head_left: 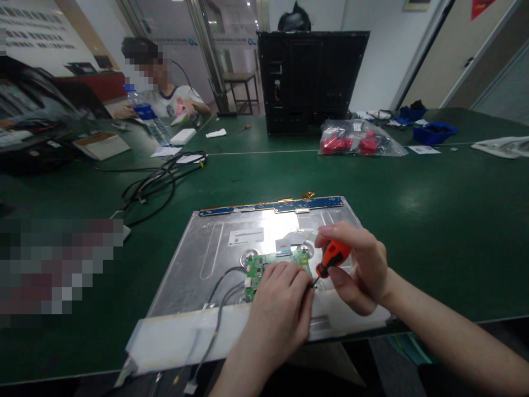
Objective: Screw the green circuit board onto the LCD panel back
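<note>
A flat metal-backed display panel [185, 275] lies on the table before me, a narrow blue circuit strip [248, 208] along its far edge. My left hand [283, 298] rests over a green circuit board [275, 257] on the panel, fingers curled together and covering much of it. An orange and black screwdriver [334, 256] is in my right hand [363, 264], its handle between thumb and fingers. The screwdriver slants down to the board's right edge, close to my left thumb and index finger. Whatever its tip touches is too small to tell.
Dark cables [231, 289] run from the board over the panel's near edge. On the green table [433, 220] lie coiled black cables [161, 173], a plastic bag with red parts [359, 138] and a water bottle [151, 118]. A black monitor-like housing [312, 80] stands behind; a person sits far left.
</note>
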A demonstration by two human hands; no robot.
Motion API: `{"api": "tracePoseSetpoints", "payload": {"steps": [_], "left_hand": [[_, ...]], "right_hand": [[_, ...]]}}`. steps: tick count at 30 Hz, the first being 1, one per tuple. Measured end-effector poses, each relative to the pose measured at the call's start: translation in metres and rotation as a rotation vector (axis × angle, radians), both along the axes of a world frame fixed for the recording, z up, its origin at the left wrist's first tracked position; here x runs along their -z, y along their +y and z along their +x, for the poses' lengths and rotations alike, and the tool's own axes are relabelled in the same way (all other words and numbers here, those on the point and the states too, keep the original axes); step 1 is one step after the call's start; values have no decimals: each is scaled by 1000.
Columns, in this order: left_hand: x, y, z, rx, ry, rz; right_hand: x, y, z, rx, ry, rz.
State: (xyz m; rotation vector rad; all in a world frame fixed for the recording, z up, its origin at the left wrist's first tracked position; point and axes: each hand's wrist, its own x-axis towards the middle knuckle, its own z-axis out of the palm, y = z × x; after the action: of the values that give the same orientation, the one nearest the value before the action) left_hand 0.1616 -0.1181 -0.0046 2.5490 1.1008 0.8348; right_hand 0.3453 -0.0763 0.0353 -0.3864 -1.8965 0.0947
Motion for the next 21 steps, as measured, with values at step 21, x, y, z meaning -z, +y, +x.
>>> {"api": "tracePoseSetpoints", "payload": {"steps": [21], "left_hand": [[0, 1, 1, -4, -24, 82]], "right_hand": [[-5, -1, -3, 145, -19, 97]]}}
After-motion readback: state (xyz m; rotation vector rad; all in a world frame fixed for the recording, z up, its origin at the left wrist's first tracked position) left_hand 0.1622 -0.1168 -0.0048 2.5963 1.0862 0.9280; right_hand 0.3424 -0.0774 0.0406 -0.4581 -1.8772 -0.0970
